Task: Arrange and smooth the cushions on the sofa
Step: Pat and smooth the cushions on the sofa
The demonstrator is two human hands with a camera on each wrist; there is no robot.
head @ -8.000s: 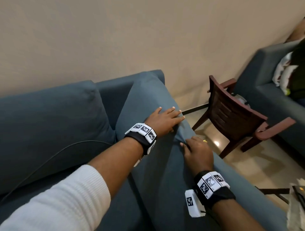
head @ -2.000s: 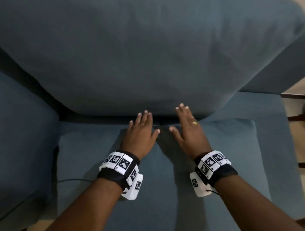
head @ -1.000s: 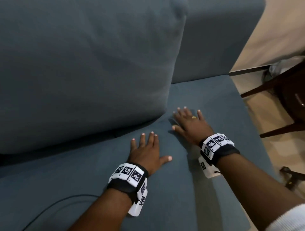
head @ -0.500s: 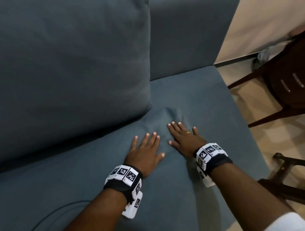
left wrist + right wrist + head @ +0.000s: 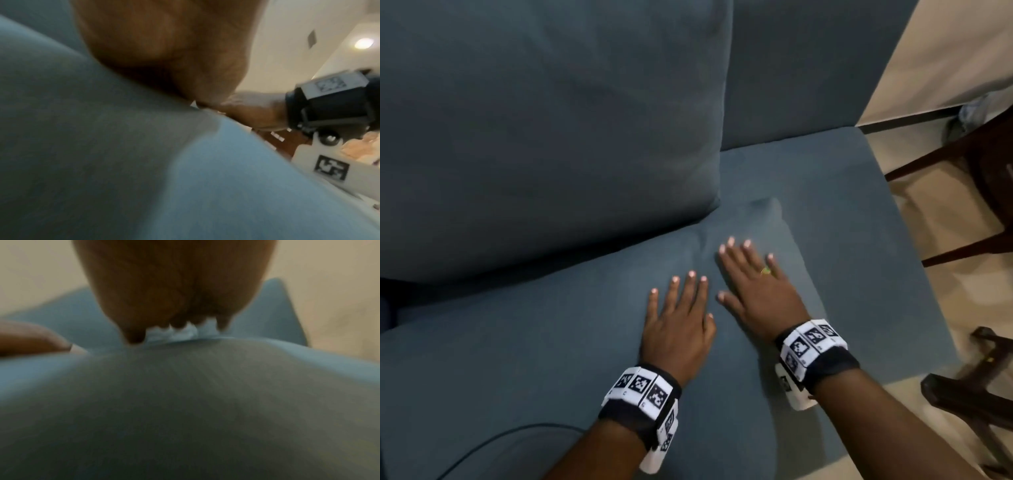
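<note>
Both hands lie flat, palms down, on the blue-grey seat cushion (image 5: 534, 359) of the sofa. My left hand (image 5: 681, 308) has its fingers straight and close together, pointing toward the back. Just to its right, my right hand (image 5: 753, 277) presses with spread fingers near the cushion's far right corner (image 5: 767, 212); a ring shows on one finger. A large back cushion (image 5: 544, 120) stands upright behind the hands. In the wrist views the palms (image 5: 164, 48) (image 5: 174, 285) press into blurred blue fabric (image 5: 102, 162) (image 5: 185, 402).
The sofa arm (image 5: 859, 222) runs along the right of the seat cushion. Beyond it are a dark wooden chair (image 5: 983, 164) on the beige floor and a dark frame (image 5: 976, 394) at lower right. A thin black cable (image 5: 493, 442) lies on the seat at lower left.
Both hands have slid over the seat cushion toward its far right corner, staying flat. The view has swung left and down, so the chair sits further right.
</note>
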